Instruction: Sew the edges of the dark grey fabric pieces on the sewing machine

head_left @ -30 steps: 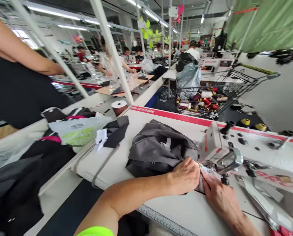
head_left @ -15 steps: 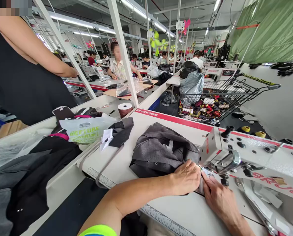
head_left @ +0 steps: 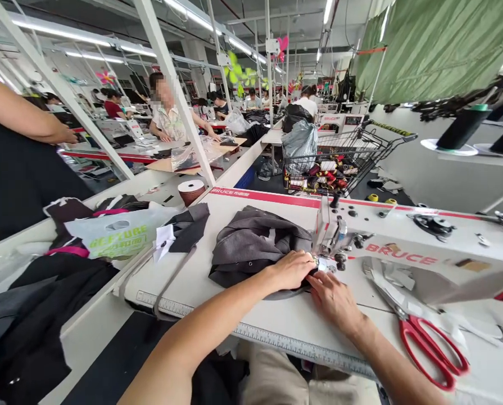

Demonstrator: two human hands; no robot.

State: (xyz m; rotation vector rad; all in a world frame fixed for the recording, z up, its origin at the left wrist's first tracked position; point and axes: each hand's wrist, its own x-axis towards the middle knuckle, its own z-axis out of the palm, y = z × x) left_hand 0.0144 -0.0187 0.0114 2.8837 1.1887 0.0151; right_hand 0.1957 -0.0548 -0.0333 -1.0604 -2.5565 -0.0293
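A crumpled dark grey garment lies on the white sewing table, its near edge fed under the needle of a white BRUCE sewing machine. My left hand presses down on the garment's edge just left of the needle, fingers curled over the cloth. Right beside it, my right hand lies flat with its fingertips on the same edge in front of the presser foot.
Red-handled scissors and paper scraps lie right of my hands. A ruler strip runs along the table's front edge. A plastic bag, dark cloth pieces and a tape roll sit to the left. A wire cart of thread cones stands behind; other people work nearby.
The view has swung to the right, bringing the scissors and more of the machine into sight. Both hands stay on the garment's edge at the needle.
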